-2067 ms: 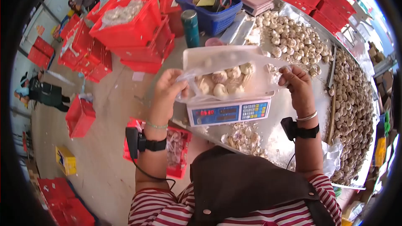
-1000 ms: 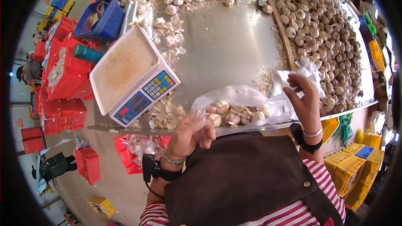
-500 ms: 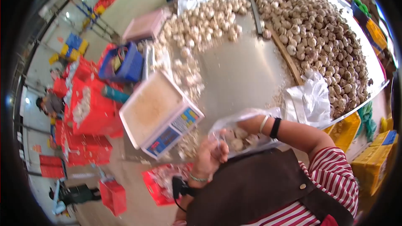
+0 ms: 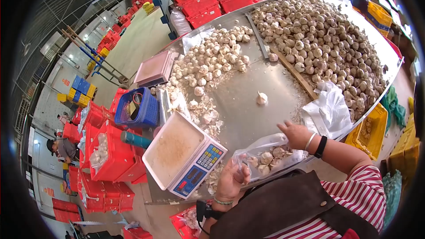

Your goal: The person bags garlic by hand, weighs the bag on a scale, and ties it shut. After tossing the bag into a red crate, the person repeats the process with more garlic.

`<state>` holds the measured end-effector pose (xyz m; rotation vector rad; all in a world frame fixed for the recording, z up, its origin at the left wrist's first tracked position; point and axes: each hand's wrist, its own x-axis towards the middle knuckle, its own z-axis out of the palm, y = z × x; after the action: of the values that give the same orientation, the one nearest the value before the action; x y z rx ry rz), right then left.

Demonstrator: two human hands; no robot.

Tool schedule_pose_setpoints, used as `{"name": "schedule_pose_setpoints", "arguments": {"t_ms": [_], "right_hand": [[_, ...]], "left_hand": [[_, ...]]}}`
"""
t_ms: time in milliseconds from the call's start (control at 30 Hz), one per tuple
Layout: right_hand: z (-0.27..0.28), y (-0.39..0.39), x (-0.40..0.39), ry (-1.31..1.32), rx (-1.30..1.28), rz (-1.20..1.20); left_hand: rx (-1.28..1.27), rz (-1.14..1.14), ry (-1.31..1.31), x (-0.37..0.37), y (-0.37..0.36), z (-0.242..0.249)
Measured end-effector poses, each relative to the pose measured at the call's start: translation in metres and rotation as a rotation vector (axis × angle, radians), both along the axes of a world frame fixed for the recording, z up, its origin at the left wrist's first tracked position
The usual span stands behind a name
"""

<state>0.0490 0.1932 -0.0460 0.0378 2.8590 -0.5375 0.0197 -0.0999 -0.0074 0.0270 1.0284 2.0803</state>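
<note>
Clear plastic bag of garlic bulbs, part filled, at the near edge of the steel bench, about 5 o'clock from the bench's middle. Mouth of the bag open toward 1 o'clock, not tied or sealed. Left hand at 7 o'clock of the bag, grip pinched on its lower corner. Right hand at 1 o'clock of the bag, fingers spread over the open rim; whether that grip is closed on the film or only resting there cannot be told.

Judged progress: bulbs already in the bag and the bag off the scale; closing of the bag not yet done.

Electronic scale at 9 o'clock of the bag, just beside the left hand, its tray dusted with skin flakes and bearing no load. Single loose bulb at 12 o'clock of the bag, apart from all piles. Stack of white bags at 2 o'clock, near the right wrist. Small garlic pile at 11 o'clock and large garlic pile at 1 o'clock, parted by a wooden slat. Blue basket and red crates at 9 o'clock beyond the scale, off the bench.
</note>
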Motion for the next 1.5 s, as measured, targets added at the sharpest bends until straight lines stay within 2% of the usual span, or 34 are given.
{"name": "schedule_pose_setpoints", "arguments": {"t_ms": [67,100,167,233,267,300,367,400,467,500,567,700,767,800,867,933,1000,1033,1100,1167,1200,1233,1267,1300,1367,1433,1467,1500], "right_hand": [[-0.018,0.028,0.014,-0.038,0.082,0.023],[-0.020,0.037,0.020,0.136,0.073,-0.058],[0.000,0.058,0.027,0.036,0.148,-0.108],[0.042,0.062,0.029,0.028,0.033,-0.156],[0.072,0.058,0.030,-0.032,-0.215,-0.224],[0.079,0.053,0.033,-0.033,-0.217,-0.224],[0.084,0.045,0.038,-0.014,-1.228,-0.316],[0.084,0.037,0.037,-0.014,-1.230,-0.313],[0.084,0.019,0.036,0.008,-1.882,-0.377],[0.078,0.014,0.033,-0.091,-2.132,-0.347],[0.074,-0.002,0.026,-0.178,-2.319,-0.387],[0.072,-0.013,0.015,-0.209,-2.222,-0.444],[0.063,-0.008,0.004,0.439,-1.150,0.065],[0.062,-0.001,-0.002,0.654,-0.844,0.228],[0.059,0.005,-0.003,0.631,-0.753,0.226],[0.059,0.004,-0.005,0.608,-0.661,0.221],[0.062,-0.012,-0.010,0.658,-0.904,0.160],[0.063,-0.021,-0.012,0.652,-0.910,0.166],[0.064,-0.040,-0.015,0.561,-0.652,0.273],[0.062,-0.049,-0.015,0.612,-0.687,0.345],[0.063,-0.049,-0.014,0.584,-0.652,0.293],[0.063,-0.049,-0.014,0.557,-0.615,0.242],[0.046,-0.051,-0.017,0.722,-0.599,0.161],[0.035,-0.045,-0.017,0.712,-0.602,0.164],[0.014,-0.027,-0.010,0.627,-0.425,0.118],[-0.007,-0.005,-0.001,0.262,-1.179,-0.331],[-0.022,-0.001,0.001,0.208,-1.643,-0.451],[-0.022,-0.005,0.002,0.131,-1.958,-0.524]], "left_hand": [[0.018,-0.006,-0.003,-0.001,0.001,0.001],[0.027,0.005,-0.014,-0.001,0.001,0.003],[0.033,0.019,-0.027,-0.001,0.000,0.006],[0.188,-0.007,-0.131,-0.005,0.000,0.010],[0.186,-0.008,-0.131,-0.004,0.003,0.018],[0.178,0.030,-0.125,-0.002,0.008,0.032],[0.170,0.070,-0.116,-0.001,0.015,0.040],[0.141,0.069,-0.088,-0.002,0.018,0.038],[0.108,0.070,-0.057,-0.002,0.023,0.032],[0.113,0.088,-0.014,-0.001,0.025,0.025],[0.113,0.105,0.028,-0.003,0.028,0.013],[0.054,0.086,-0.003,-0.004,0.031,0.006],[0.047,0.088,-0.013,-0.004,0.032,0.004],[0.083,0.080,-0.004,-0.005,0.030,-0.001],[0.112,0.075,0.006,-0.005,0.030,-0.003],[-0.013,0.090,0.074,-0.006,0.035,-0.003],[-0.090,0.081,0.115,-0.009,0.047,-0.001],[-0.164,0.070,0.156,-0.012,0.054,0.001],[-0.127,0.012,0.170,-0.017,0.064,0.000],[-0.209,0.008,0.145,-0.019,0.071,-0.009],[-0.252,0.013,0.235,-0.018,0.079,-0.010],[-0.251,0.018,0.230,-0.017,0.083,-0.007],[-0.207,0.093,0.159,-0.017,0.087,-0.004],[-0.165,0.169,0.085,-0.016,0.089,-0.002],[-0.111,0.217,-0.017,-0.024,0.073,-0.013],[0.094,0.330,-0.314,-0.035,0.035,-0.052],[0.012,0.412,-0.395,-0.036,0.036,-0.052],[0.002,0.425,-0.425,-0.035,0.037,-0.054]]}}
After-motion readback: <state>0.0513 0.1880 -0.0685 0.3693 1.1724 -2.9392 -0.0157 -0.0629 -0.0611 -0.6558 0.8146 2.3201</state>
